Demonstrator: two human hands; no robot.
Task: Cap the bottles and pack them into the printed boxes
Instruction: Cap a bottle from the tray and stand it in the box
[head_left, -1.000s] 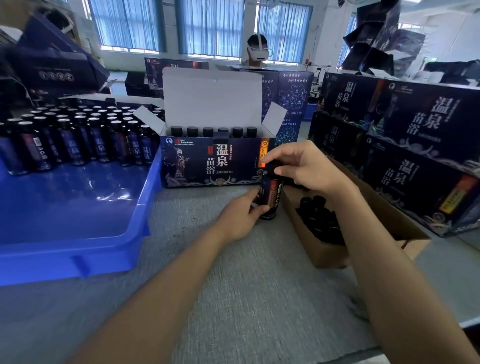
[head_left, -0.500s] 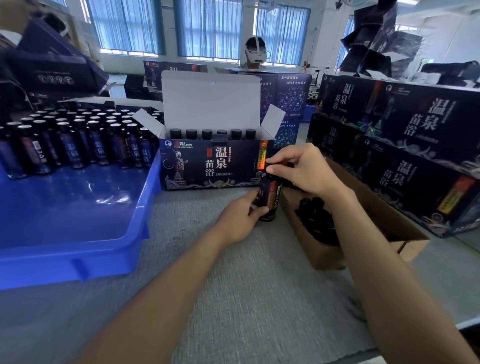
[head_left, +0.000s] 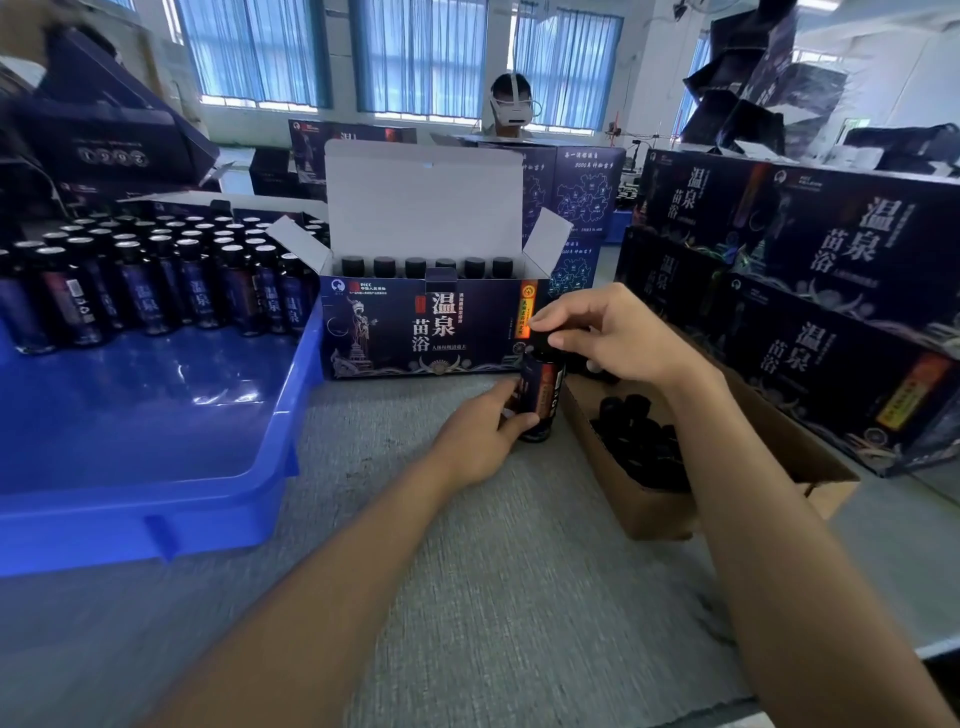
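The left hand (head_left: 480, 441) is gripping the bottle (head_left: 544, 387), which is standing upright on the table (head_left: 441, 571) just in front of the open box (head_left: 415, 332). The right hand (head_left: 618, 338) is pinching the cap (head_left: 537, 340) on the bottle's top with curled fingers.

Daylight is streaming through curtained windows (head_left: 418, 54) at the back, filling the room evenly and glaring off the blue tray (head_left: 218, 395); wide-angle distortion is bending the edges, and the upper-left corner is showing heavy blur.
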